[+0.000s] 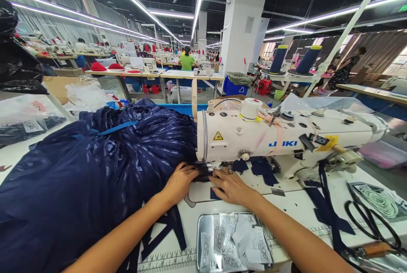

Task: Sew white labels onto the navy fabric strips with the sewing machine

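A white industrial sewing machine (251, 131) stands before me, with its needle area low at the left end of the head. My left hand (181, 183) lies just left of the presser foot, closed with curled fingers on navy fabric. On the other side of the foot, my right hand (229, 186) is closed on the fabric's edge, its fingertips close to the needle area. The machine head and my fingers partly hide the piece under the foot. A large heap of gathered navy fabric (79, 179) spreads left of the machine, with a blue strip (117, 128) on top.
In front of the machine sits a metal tray (199, 239) of white labels. Black scissors (372, 222) and a pale green cord coil (378, 200) lie right. Navy scraps (265, 171) are scattered on the machine bed. Two navy thread cones (279, 60) stand behind; co-workers sit farther back.
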A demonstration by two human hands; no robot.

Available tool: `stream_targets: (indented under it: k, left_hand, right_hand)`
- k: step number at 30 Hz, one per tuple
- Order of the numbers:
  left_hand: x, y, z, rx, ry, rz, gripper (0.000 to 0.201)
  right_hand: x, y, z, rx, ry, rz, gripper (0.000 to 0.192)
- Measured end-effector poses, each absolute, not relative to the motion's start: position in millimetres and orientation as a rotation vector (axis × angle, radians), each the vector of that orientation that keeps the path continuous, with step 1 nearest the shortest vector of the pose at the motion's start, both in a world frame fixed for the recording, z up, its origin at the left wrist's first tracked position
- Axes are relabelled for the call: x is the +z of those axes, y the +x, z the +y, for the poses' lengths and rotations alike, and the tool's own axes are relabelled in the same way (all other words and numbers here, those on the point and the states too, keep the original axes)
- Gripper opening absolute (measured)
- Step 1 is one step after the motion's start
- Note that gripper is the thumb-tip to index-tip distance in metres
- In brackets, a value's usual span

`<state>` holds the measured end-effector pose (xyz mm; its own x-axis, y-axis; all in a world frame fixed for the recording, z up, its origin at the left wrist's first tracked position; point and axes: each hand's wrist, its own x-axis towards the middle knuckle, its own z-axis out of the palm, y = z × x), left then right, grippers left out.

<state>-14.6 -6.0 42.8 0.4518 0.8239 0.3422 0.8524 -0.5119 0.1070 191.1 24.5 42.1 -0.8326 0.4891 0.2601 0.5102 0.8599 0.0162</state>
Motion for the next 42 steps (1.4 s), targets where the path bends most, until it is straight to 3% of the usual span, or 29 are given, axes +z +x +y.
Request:
stream_targets:
  k: [6, 22, 31, 42]
  left_hand:
    - [42, -12, -7, -0.787, -2.625, -1.618, 0.042]
    - [27, 2, -27, -0.283, -2.577, -1.349, 0.041]
    - [29, 2, -27, -0.347, -2.606, -1.378, 0.040]
    - [37, -8, -23, -0.297, -2.674, -1.369, 0.045]
  right_hand:
    - [39, 186, 22, -0.019, -0.737, -2.701, 0.026]
    - [27, 199, 41, 0.309, -0.646, -2.605, 0.028]
    - [33, 197, 32, -0.041, -0.559, -2.724, 0.028]
    - [30, 195, 29, -0.067, -0.624, -2.661, 0.027]
